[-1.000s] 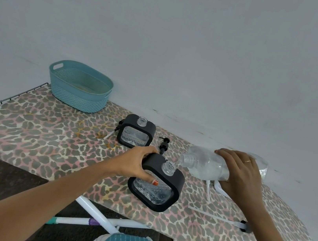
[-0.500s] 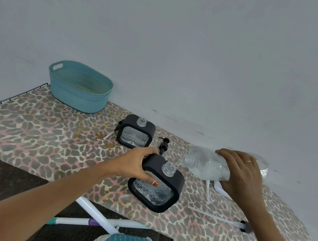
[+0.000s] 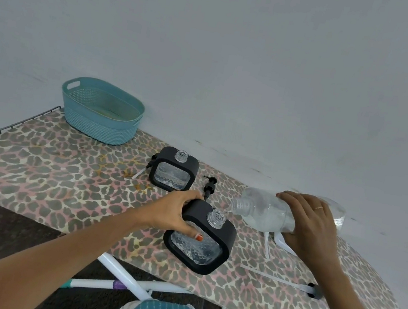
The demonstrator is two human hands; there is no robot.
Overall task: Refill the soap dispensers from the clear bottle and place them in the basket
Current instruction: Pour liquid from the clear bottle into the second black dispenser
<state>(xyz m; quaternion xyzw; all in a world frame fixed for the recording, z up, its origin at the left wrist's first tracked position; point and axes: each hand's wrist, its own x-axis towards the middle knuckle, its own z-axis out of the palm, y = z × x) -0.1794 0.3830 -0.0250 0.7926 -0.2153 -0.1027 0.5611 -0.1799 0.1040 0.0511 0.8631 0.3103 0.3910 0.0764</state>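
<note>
Soap runs in a thin clear stream from the clear bottle [image 3: 268, 213] into the open neck of the near dispenser [image 3: 201, 236], a black-framed container with a patterned clear window, tilted on the leopard-print ironing board [image 3: 49, 171]. The left hand [image 3: 178, 215] is wrapped around the dispenser's upper left corner, thumb on its front face, holding it at a slant. The right hand [image 3: 311, 228] is clamped over the body of the bottle, which lies nearly level with its mouth just above and right of the dispenser's neck. Behind the near dispenser, toward the wall, a 2nd dispenser [image 3: 174, 171] stands upright with its neck uncapped. A black pump head [image 3: 210, 185] lies between the 2, and another pump [image 3: 311, 293] with a long white tube rests to the right of the near dispenser, close to the board's front edge. White tubing [image 3: 267, 246] shows under the bottle. Far left of the near dispenser, against the wall, sits the teal basket [image 3: 100, 112]. White board legs [image 3: 123, 277] cross below the near dispenser, over dark floor.
</note>
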